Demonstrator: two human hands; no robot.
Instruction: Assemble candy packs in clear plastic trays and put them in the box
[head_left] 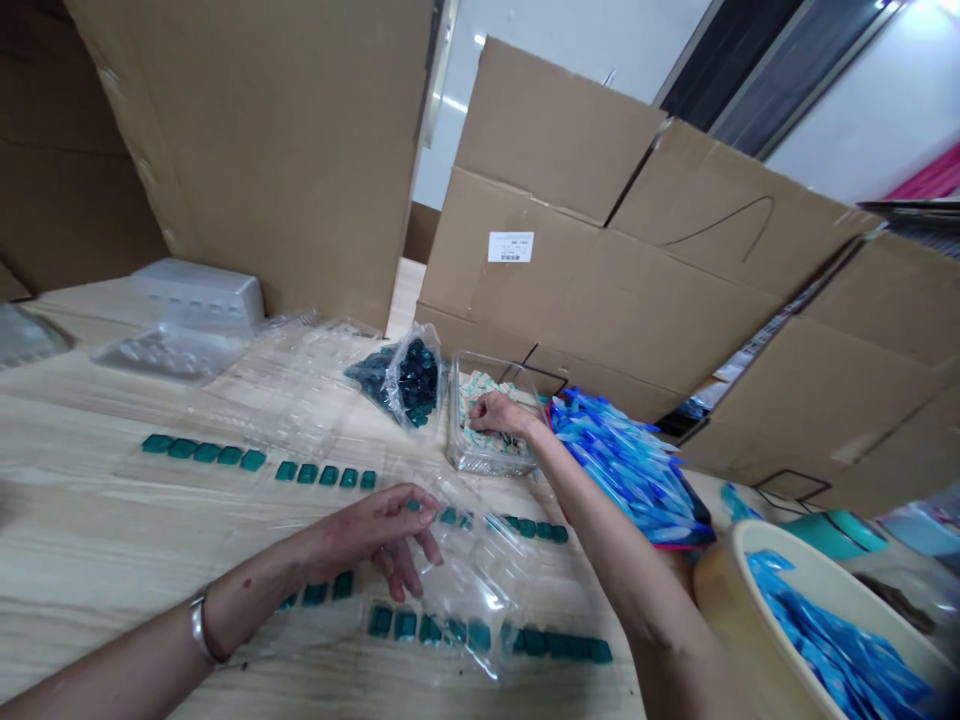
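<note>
Left hand [379, 535], fingers apart on a blister tray [480, 570], risks scattering teal pieces [431, 628] by shifting it; right hand [499, 412] has fingers together inside a tub [456, 440].

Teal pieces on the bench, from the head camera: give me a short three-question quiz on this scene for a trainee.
1. Which hand reaches into the clear plastic box?
2. True or false: a metal bangle circles the left wrist.
3. Fill in the colour: the heap of pointed plastic pieces beside the box is ____.

Key: 1. The right hand. 2. True. 3. Blue.
</note>
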